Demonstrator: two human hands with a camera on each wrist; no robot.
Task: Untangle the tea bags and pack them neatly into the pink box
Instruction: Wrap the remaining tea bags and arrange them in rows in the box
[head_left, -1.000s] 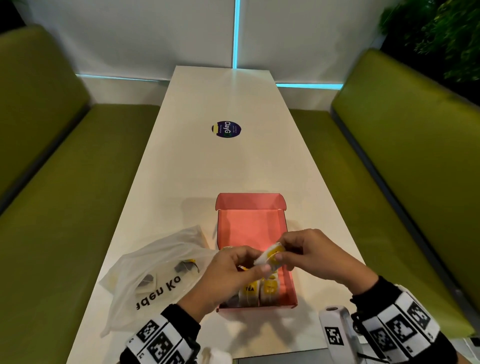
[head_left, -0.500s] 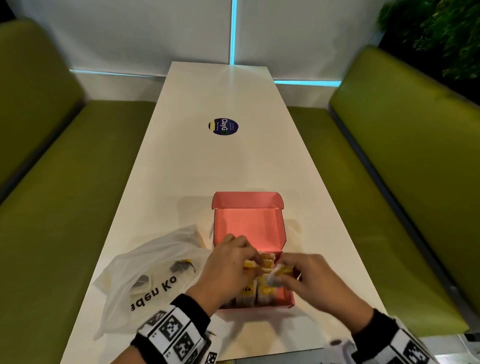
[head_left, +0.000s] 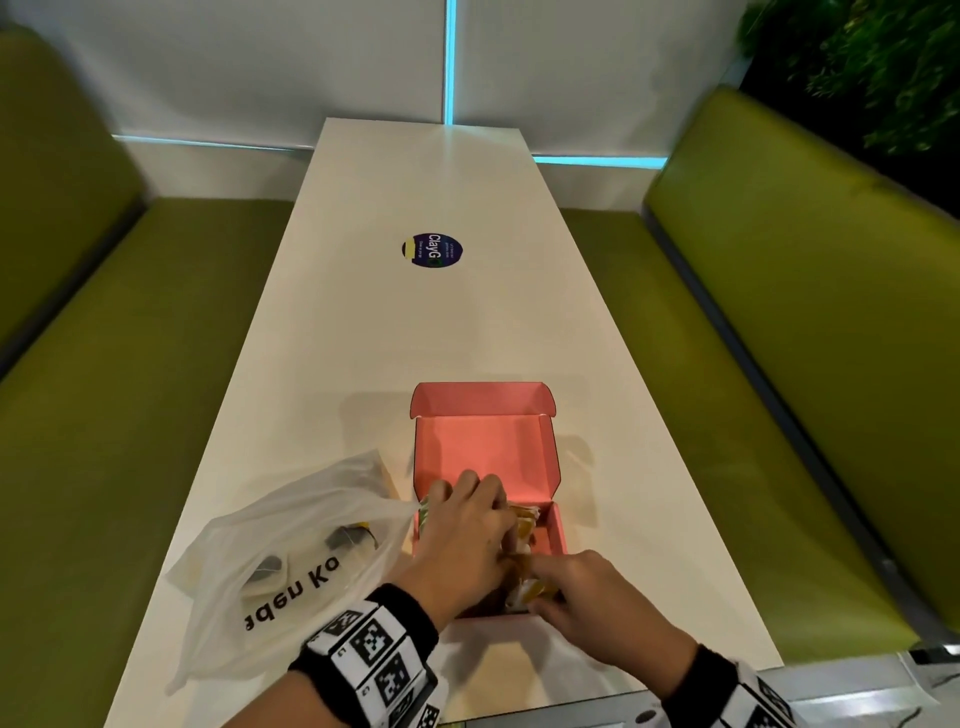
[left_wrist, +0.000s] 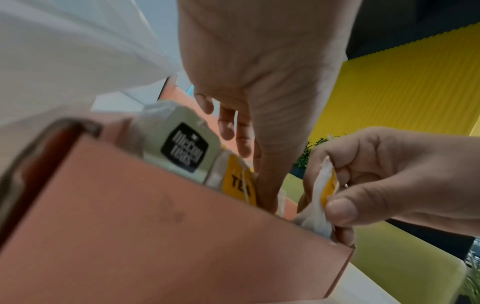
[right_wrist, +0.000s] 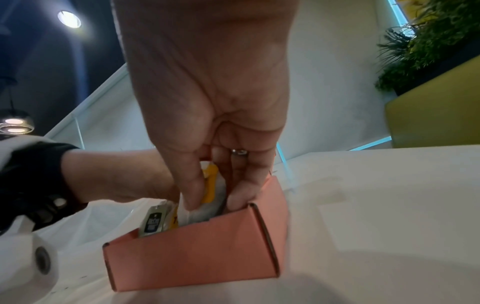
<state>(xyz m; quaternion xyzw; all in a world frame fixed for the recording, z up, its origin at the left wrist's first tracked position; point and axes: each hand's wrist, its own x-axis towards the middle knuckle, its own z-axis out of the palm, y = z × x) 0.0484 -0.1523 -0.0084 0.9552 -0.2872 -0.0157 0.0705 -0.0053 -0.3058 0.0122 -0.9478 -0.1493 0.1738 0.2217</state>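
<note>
The pink box (head_left: 559, 527) lies open on the white table, its lid folded back. Packed tea bags stand in its near end: a pale sachet (left_wrist: 182, 148) and a yellow-tagged one (left_wrist: 237, 183). My left hand (head_left: 498, 519) reaches into the box, thumb (left_wrist: 270, 168) straight down beside the yellow tag, fingers loose and gripping nothing. At the near right corner my right hand (head_left: 540, 587) pinches a white tea bag with a yellow tag (right_wrist: 211, 185) between thumb and fingers, half inside the box (right_wrist: 194, 253).
A clear plastic bag (head_left: 291, 561) with dark tea bags (head_left: 345, 538) inside lies left of the box, touching it. A round blue sticker (head_left: 431, 249) is farther up the table. Green benches (head_left: 130, 415) flank both sides. The table's near edge is just below my wrists.
Both hands came down from above the box into its near end. The left hand let go of the tea bag; the right hand carried it down into the near right corner.
</note>
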